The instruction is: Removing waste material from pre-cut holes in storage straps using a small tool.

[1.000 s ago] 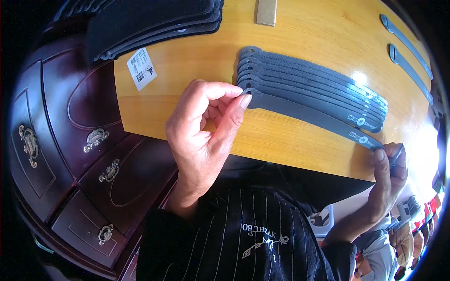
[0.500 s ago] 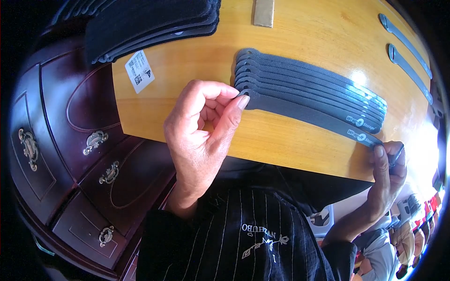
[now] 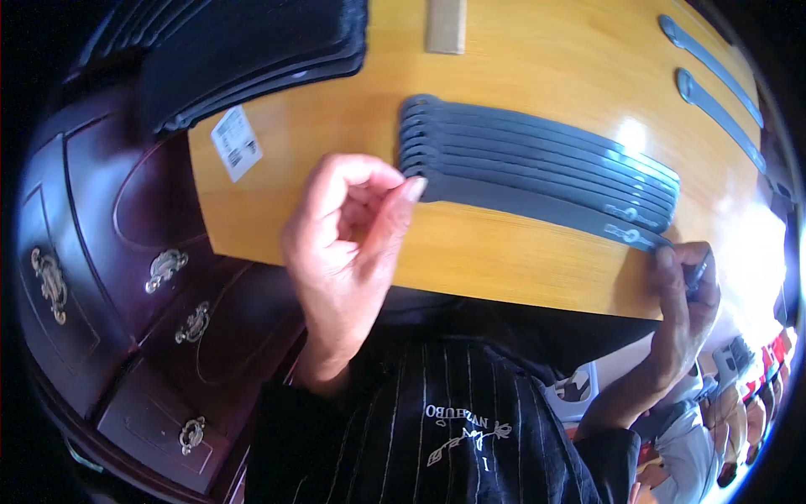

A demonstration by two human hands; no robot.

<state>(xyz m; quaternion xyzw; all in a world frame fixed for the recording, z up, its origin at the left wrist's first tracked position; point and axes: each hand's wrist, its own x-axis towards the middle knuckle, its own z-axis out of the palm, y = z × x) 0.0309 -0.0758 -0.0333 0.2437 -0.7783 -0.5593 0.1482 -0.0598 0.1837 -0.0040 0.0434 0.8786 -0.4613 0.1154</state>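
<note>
A long grey strap (image 3: pixel 520 202) with a rounded, looped end is stretched between my hands along the near edge of a row of matching straps (image 3: pixel 546 151). My left hand (image 3: pixel 344 244) pinches its rounded end between thumb and forefinger. At the other end, my right hand (image 3: pixel 690 290) grips the strap's tip, with part of it tucked among the fingers. The row lies overlapped like a fan on the wooden table (image 3: pixel 504 256), rounded ends stacked at the left and pale printing near the right ends.
Two single straps (image 3: pixel 714 57) lie apart at the far right. A black fuzzy stack (image 3: pixel 252 67) sits at the back left, beside a white label (image 3: pixel 237 143). A tan strip (image 3: pixel 446 27) lies at the back. Dark drawers (image 3: pixel 92 252) stand to the left.
The whole view has shifted slightly, so the table and straps appear farther left. Both hands keep their pinch on the strap, which lies almost unchanged beside the row.
</note>
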